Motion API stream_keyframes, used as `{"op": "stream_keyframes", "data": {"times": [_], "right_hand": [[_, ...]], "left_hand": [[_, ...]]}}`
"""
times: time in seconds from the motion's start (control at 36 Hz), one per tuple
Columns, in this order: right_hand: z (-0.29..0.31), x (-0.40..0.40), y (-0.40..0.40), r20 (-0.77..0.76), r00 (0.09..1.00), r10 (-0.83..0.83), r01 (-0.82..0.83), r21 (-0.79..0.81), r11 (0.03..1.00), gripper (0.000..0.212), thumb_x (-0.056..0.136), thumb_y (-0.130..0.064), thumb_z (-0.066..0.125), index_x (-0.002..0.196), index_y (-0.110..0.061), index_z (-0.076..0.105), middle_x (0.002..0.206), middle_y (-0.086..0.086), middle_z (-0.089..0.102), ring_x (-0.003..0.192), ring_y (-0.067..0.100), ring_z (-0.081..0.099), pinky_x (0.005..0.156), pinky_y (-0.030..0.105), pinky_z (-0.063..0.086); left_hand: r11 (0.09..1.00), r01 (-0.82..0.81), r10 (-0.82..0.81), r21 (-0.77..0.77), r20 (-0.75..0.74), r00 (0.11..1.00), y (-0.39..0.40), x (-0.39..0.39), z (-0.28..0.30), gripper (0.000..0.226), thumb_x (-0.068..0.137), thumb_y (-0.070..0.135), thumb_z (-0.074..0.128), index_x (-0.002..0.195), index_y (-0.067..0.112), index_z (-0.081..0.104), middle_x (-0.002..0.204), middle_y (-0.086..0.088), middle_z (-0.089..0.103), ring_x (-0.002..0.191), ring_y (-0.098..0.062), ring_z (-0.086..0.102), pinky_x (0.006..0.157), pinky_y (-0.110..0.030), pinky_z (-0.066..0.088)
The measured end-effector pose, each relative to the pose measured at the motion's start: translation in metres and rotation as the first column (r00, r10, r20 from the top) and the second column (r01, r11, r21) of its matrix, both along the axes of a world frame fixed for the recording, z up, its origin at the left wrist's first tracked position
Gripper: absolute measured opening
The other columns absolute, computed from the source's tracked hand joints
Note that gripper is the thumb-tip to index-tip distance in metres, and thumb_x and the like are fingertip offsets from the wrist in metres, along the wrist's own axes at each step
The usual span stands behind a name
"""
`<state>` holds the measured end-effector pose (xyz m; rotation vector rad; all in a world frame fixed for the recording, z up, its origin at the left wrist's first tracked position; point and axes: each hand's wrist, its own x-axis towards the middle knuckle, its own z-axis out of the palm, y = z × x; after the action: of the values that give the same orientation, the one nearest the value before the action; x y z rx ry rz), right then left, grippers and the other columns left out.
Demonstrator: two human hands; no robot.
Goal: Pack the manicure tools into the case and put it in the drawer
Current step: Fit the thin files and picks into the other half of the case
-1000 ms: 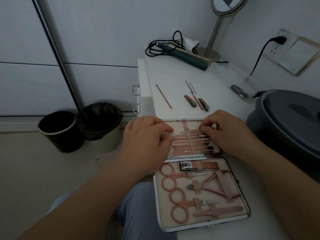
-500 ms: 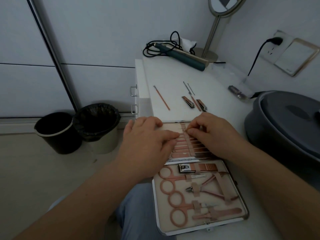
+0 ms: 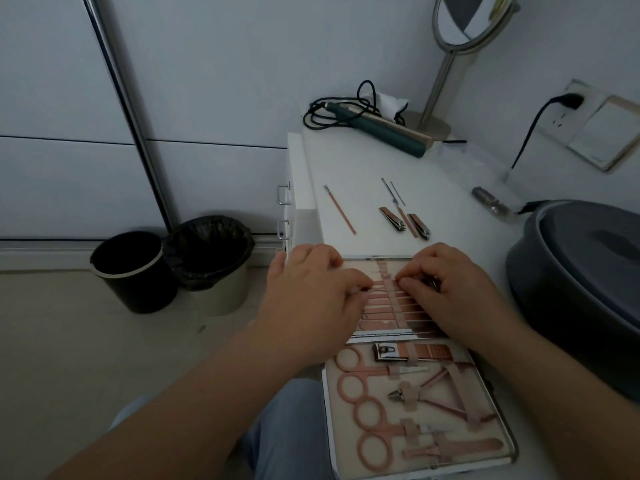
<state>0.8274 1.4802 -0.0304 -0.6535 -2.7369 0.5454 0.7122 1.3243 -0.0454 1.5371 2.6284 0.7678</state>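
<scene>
No text, label, brand, number or sign can be read anywhere in this dim view. The large steel nail clipper (image 3: pixel 385 351) in the open rose-gold manicure case (image 3: pixel 420 474) bears a small dark mark, too blurred to make out.

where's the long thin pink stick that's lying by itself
In the head view the pink stick lies on the white tabletop, beyond the left hand and left of the two nail clippers.
</scene>
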Motion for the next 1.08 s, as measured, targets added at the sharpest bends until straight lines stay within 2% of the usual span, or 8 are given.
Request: {"op": "stream_keyframes", "data": {"times": [0.19,0.36,0.47,0.53,0.67,0.81,0.94,1.08], "right_hand": [[0.002,-0.002,-0.001,-0.002,1.0,-0.012,0.012,-0.001,1.0,0.01,0.086,-0.026,0.058,0.081,-0.035,0.06,0.088,-0.019,0.05,0.086,-0.003,0.047,0.069,0.007,0.031],[0.012,-0.025,-0.001,0.018,0.999,-0.048,0.048,-0.004,0.999,0.014,0.087,-0.029,0.055,0.078,-0.04,0.055,0.083,-0.022,0.05,0.077,-0.004,0.049,0.068,0.011,0.035],[0.017,-0.053,0.001,0.047,0.994,-0.101,0.098,0.057,0.994,0.007,0.087,-0.035,0.053,0.082,-0.04,0.054,0.081,-0.023,0.049,0.079,0.002,0.05,0.087,0.033,0.044],[0.017,-0.068,0.002,0.048,0.994,-0.093,0.091,0.045,0.995,0.004,0.087,-0.038,0.053,0.087,-0.037,0.057,0.089,-0.017,0.057,0.081,0.004,0.053,0.086,0.032,0.045],[0.013,-0.101,0.006,0.146,0.979,-0.144,0.128,0.11,0.986,0.027,0.087,-0.045,0.051,0.101,-0.027,0.064,0.098,-0.007,0.065,0.088,0.013,0.057,0.089,0.04,0.046],[0.012,-0.118,0.01,0.196,0.959,-0.204,0.172,0.167,0.971,0.03,0.082,-0.048,0.054,0.098,-0.025,0.067,0.094,-0.006,0.067,0.082,0.015,0.059,0.075,0.032,0.048],[0.013,-0.12,0.016,0.208,0.943,-0.258,0.233,0.138,0.963,0.021,0.083,-0.036,0.057,0.091,-0.022,0.07,0.082,-0.005,0.065,0.074,0.015,0.057,0.059,0.026,0.041],[0.013,-0.122,0.019,0.234,0.921,-0.313,0.289,0.131,0.948,0.024,0.082,-0.031,0.055,0.095,-0.016,0.068,0.088,0.001,0.066,0.077,0.019,0.06,0.066,0.03,0.049]], "left_hand": [[0.999,0.022,-0.022,0.034,-0.001,1.0,0.001,-0.003,0.001,0.03,0.086,0.046,0.04,0.112,0.046,0.055,0.116,0.009,0.046,0.117,-0.014,0.031,0.106,-0.047,0.02],[0.983,0.13,-0.141,0.132,0.078,0.987,-0.004,-0.021,-0.003,0.03,0.085,0.04,0.049,0.113,0.038,0.059,0.107,0.014,0.051,0.105,-0.005,0.033,0.096,-0.03,0.032],[0.963,0.145,-0.19,0.225,0.192,0.963,-0.007,-0.028,-0.009,0.032,0.084,0.032,0.058,0.115,0.033,0.059,0.108,0.013,0.053,0.108,-0.006,0.037,0.096,-0.022,0.028],[0.955,0.131,-0.192,0.265,0.218,0.957,-0.007,-0.028,-0.013,0.03,0.083,0.031,0.06,0.113,0.033,0.061,0.105,0.016,0.052,0.108,-0.005,0.038,0.096,-0.02,0.027],[0.937,0.105,-0.181,0.334,0.207,0.961,-0.006,-0.026,-0.021,0.025,0.082,0.029,0.062,0.106,0.028,0.066,0.1,0.019,0.05,0.103,0.0,0.036,0.092,-0.002,0.017],[0.926,0.088,-0.182,0.366,0.229,0.956,-0.007,-0.025,-0.025,0.023,0.083,0.03,0.062,0.105,0.028,0.066,0.103,0.018,0.052,0.106,0.002,0.034,0.092,0.002,0.014],[0.92,0.088,-0.182,0.382,0.217,0.959,-0.006,-0.024,-0.026,0.02,0.082,0.028,0.063,0.102,0.026,0.068,0.104,0.016,0.054,0.107,0.0,0.036,0.092,0.002,0.014],[0.919,0.084,-0.182,0.386,0.225,0.957,-0.006,-0.023,-0.026,0.02,0.083,0.029,0.062,0.101,0.027,0.068,0.105,0.018,0.053,0.107,0.004,0.032,0.091,0.003,0.012]]}}
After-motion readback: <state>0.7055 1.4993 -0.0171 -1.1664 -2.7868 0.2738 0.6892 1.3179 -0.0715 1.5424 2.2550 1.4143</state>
